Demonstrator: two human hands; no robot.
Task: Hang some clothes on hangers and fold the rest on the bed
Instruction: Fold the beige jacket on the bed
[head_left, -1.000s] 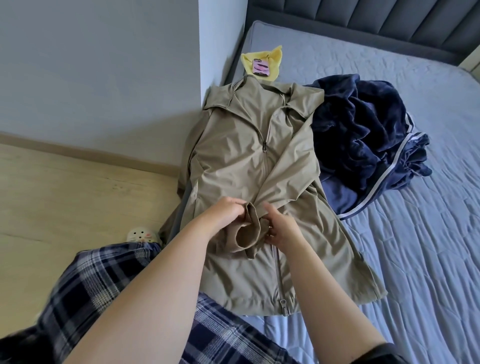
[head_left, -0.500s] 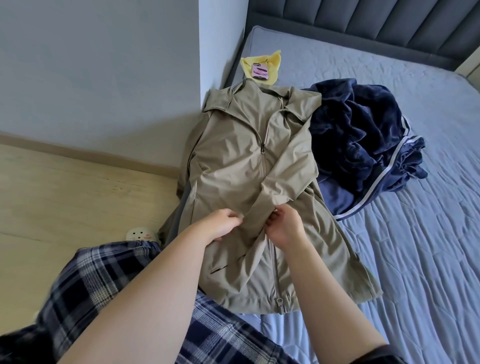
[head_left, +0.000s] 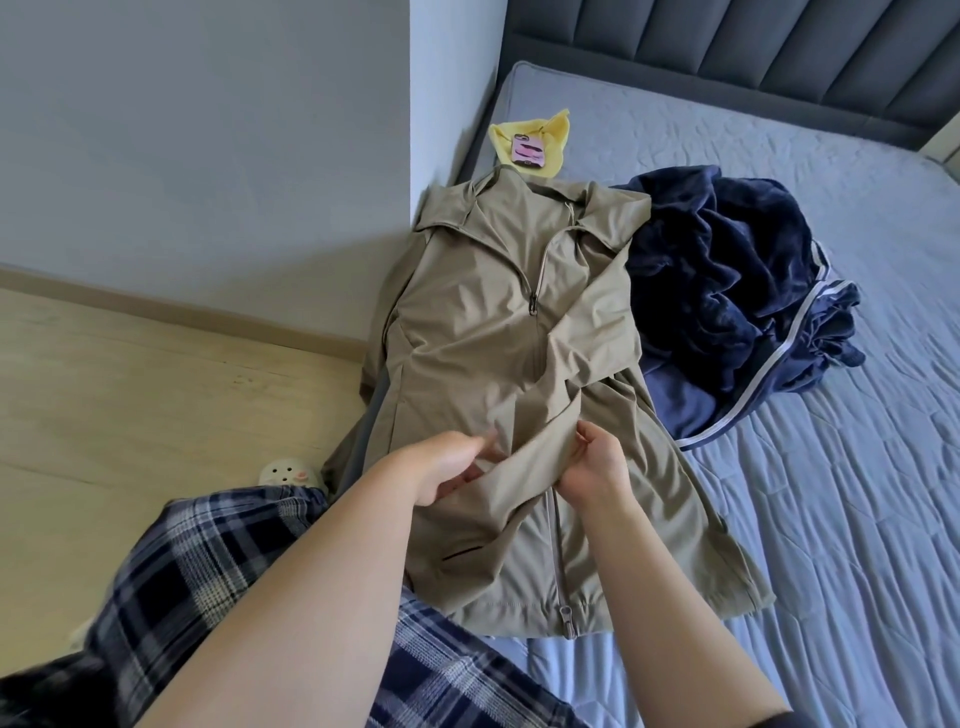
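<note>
At your far left lies one stretch of pale wood floor (head_left: 156, 395), and on it a single white clog (head_left: 288, 472) peeks out beside your plaid trouser leg (head_left: 197, 582). Next come your two bare forearms.

Your left hand (head_left: 441, 467) has its fingers curled and grips the cuff end of one sleeve (head_left: 582, 353). That sleeve belongs to the one khaki jacket (head_left: 467, 332), which lies face up along the left edge of the bed (head_left: 831, 519), collar away from you and hem nearest you, with its left side hanging over the edge. The sleeve lies slantwise across the chest, over the single front zip (head_left: 533, 306).

Just right of the cuff, your right hand (head_left: 597, 462) pinches the sleeve's edge between thumb and fingers. Your two hands are close together, with the cuff fabric between them.

Beyond the collar lies one yellow cloth (head_left: 553, 135), with one pink phone (head_left: 527, 152) resting on it.

To the right, touching the jacket's shoulder, sits one heap of navy clothing (head_left: 727, 270) with white stripes at its edge; you cannot tell how many pieces are in it. The grey quilted cover runs on to the right, below one dark padded headboard (head_left: 727, 52).
</note>
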